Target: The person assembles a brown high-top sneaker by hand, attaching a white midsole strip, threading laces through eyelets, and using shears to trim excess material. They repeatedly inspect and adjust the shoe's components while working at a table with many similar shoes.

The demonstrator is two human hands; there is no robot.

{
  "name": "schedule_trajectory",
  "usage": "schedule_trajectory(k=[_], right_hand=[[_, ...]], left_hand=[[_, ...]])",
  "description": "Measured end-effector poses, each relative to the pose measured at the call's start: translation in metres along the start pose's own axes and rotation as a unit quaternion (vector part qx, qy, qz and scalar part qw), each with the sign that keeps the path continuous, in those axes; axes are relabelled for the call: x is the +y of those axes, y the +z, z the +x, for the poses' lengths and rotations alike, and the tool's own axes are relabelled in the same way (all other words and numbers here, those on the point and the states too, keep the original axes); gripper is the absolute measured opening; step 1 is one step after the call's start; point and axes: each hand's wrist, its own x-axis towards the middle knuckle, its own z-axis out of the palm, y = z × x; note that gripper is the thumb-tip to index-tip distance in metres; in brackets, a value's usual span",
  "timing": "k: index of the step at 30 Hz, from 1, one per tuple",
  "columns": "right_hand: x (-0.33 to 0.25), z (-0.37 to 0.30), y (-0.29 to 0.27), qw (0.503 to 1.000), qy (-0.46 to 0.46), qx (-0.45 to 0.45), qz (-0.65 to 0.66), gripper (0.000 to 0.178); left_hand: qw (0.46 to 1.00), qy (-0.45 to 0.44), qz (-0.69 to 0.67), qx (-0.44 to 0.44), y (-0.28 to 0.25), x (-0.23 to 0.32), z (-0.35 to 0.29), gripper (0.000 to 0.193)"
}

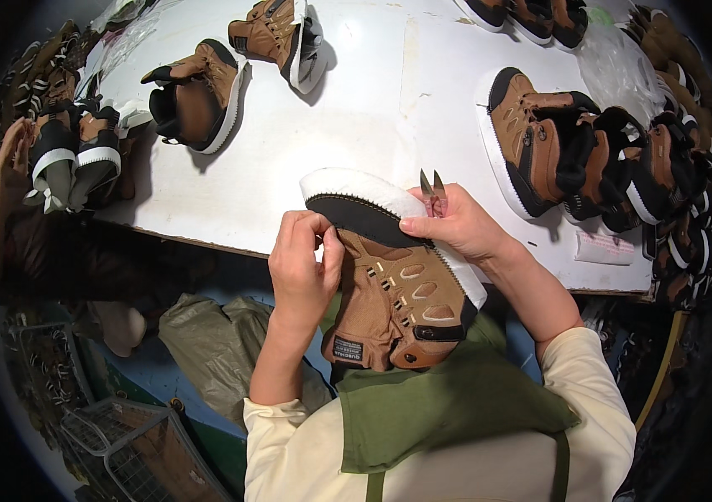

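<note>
A brown shoe upper [398, 293] with a black toe cap and a stitched white edge hangs at the table's front edge, toe away from me, over my green apron. My right hand [456, 224] grips its right side, thumb on the black toe cap. Small thread snips [434, 188] also sit in that hand, blades pointing up and apart. On the left side of the toe, my left hand [302, 251] is closed in a pinch against the black edge. What lies between its fingertips is too small to make out.
Brown uppers [197, 100] stand on the white table [356, 109] at the far left, and a row of them [540, 151] at the right. A pinkish-white packet [604, 248] lies near the right front edge. Another person's arm [0, 201] shows at left, above a wire basket [138, 443].
</note>
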Motion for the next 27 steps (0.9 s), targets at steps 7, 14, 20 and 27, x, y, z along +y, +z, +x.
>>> schedule_trajectory(k=[7,14,20,27], right_hand=[[0.004,0.002,-0.001,1.0,-0.009,-0.002,0.01,0.03],[0.001,0.001,0.001,1.0,-0.007,-0.003,0.001,0.03],[0.001,0.0,0.0,1.0,-0.004,-0.005,-0.002,0.031],[0.01,0.002,-0.007,1.0,0.002,0.007,0.025,0.03]], left_hand=[[0.999,-0.019,-0.024,0.015,0.001,0.006,-0.005,0.016],[0.999,0.019,0.032,0.005,0.003,0.006,-0.003,0.017],[1.0,0.016,0.012,0.009,0.003,0.005,0.002,0.016],[0.997,-0.008,-0.007,0.081,-0.002,-0.002,-0.005,0.015]])
